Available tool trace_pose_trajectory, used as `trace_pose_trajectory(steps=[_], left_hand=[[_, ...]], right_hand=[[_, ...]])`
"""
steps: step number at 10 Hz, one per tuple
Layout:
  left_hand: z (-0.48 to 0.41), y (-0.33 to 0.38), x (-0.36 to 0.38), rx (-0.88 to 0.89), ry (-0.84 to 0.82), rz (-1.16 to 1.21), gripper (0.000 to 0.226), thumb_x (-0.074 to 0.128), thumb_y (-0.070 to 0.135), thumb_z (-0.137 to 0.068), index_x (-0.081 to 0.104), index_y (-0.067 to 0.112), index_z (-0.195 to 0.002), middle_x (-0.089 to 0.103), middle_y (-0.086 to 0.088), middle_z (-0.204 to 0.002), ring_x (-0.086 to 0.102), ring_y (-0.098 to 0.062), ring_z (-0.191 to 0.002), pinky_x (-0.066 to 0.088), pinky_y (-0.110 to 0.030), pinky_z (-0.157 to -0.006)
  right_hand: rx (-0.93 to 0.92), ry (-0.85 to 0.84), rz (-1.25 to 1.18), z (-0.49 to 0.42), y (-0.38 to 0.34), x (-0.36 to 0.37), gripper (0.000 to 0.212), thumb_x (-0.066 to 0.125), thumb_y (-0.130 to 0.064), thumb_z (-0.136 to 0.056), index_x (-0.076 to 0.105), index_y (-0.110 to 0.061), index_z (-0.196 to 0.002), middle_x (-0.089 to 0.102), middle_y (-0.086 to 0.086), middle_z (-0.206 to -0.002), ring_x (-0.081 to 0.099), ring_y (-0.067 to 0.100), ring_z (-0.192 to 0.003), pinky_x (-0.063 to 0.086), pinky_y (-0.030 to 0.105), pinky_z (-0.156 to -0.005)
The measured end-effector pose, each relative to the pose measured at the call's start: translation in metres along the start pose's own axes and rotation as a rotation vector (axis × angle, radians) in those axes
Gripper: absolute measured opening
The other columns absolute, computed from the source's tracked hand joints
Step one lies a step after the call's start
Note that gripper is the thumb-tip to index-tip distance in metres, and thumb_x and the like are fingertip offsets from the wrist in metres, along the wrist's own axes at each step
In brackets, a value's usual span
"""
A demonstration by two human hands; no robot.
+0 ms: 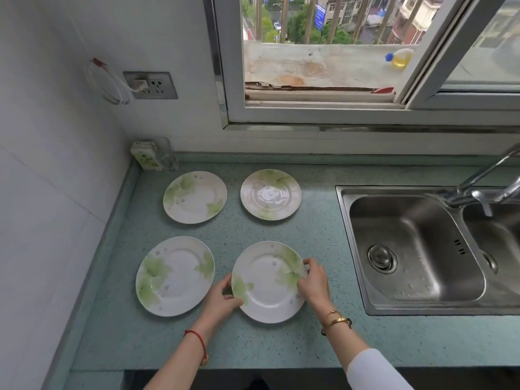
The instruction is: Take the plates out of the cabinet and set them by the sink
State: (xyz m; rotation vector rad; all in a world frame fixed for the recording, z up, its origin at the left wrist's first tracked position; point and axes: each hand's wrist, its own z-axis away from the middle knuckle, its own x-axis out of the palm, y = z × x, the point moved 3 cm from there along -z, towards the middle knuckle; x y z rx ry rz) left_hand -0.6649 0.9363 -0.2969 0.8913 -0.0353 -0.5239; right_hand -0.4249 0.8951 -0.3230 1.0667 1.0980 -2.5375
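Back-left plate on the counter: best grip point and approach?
Take the back-left plate by its rim, at the near or right edge. It lies flat on the counter, so only the upturned rim offers a pinch, thumb on top. The wall crowds its left and a small box stands just behind, so those sides are probably tighter.

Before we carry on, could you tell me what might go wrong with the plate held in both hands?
1. The near right plate is gripped only at its rim by the left hand and right hand; a glazed rim may slip.
2. The near left plate lies close beside it, so sliding it leftward could knock them together.
3. The sink is just to the right; a plate pushed over its edge might tip in.
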Motion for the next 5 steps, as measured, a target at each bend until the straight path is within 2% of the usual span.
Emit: trace_pose_trajectory(steps=[1, 2, 3, 4, 5], left_hand=[[-0.001, 0.0, 0.002, -0.014, -0.014, 0.029, 0.079, 0.062, -0.01, -0.078, 0.042, 0.024, -0.146, 0.058, 0.009, -0.112, 0.067, -0.02, -0.1, 0.055, -0.042, -0.097], [-0.002, 0.0, 0.001, -0.014, -0.014, 0.025, 0.075, 0.062, -0.007, -0.078, 0.045, 0.024, -0.144, 0.059, 0.01, -0.11, 0.068, -0.017, -0.096, 0.054, -0.042, -0.097], [-0.003, 0.0, 0.001, -0.015, -0.016, 0.017, 0.073, 0.062, -0.005, -0.082, 0.042, 0.023, -0.146, 0.059, 0.007, -0.121, 0.064, -0.011, -0.099, 0.053, -0.038, -0.097], [0.002, 0.0, -0.001, -0.053, 0.031, 0.022, 0.077, 0.064, -0.001, -0.084, 0.033, 0.017, -0.152, 0.048, -0.006, -0.146, 0.052, -0.021, -0.127, 0.044, -0.044, -0.108], [0.002, 0.002, -0.006, -0.059, 0.117, -0.004, 0.076, 0.068, 0.005, -0.084, 0.033, 0.014, -0.151, 0.043, -0.011, -0.15, 0.044, -0.025, -0.136, 0.04, -0.048, -0.111]], right_hand=[[0.011, -0.005, -0.007, -0.001, 0.001, 0.0, 0.044, 0.057, -0.011, -0.087, 0.05, -0.017, -0.13, 0.05, 0.01, -0.125, 0.05, 0.03, -0.119, 0.049, 0.045, -0.098], [0.021, -0.016, -0.031, 0.0, 0.001, 0.0, 0.044, 0.057, -0.012, -0.087, 0.049, -0.017, -0.131, 0.049, 0.01, -0.126, 0.05, 0.03, -0.12, 0.049, 0.045, -0.099], [0.019, -0.019, -0.067, 0.0, 0.002, 0.0, 0.045, 0.055, -0.012, -0.089, 0.05, -0.014, -0.133, 0.049, 0.012, -0.129, 0.049, 0.031, -0.123, 0.047, 0.047, -0.103], [0.015, -0.011, -0.069, 0.003, 0.002, -0.005, 0.051, 0.052, -0.014, -0.092, 0.044, -0.01, -0.143, 0.047, 0.016, -0.138, 0.045, 0.034, -0.13, 0.042, 0.047, -0.108], [0.015, 0.052, -0.114, 0.004, -0.001, -0.016, 0.05, 0.05, -0.018, -0.096, 0.04, -0.01, -0.145, 0.044, 0.016, -0.141, 0.043, 0.033, -0.133, 0.04, 0.046, -0.111]])
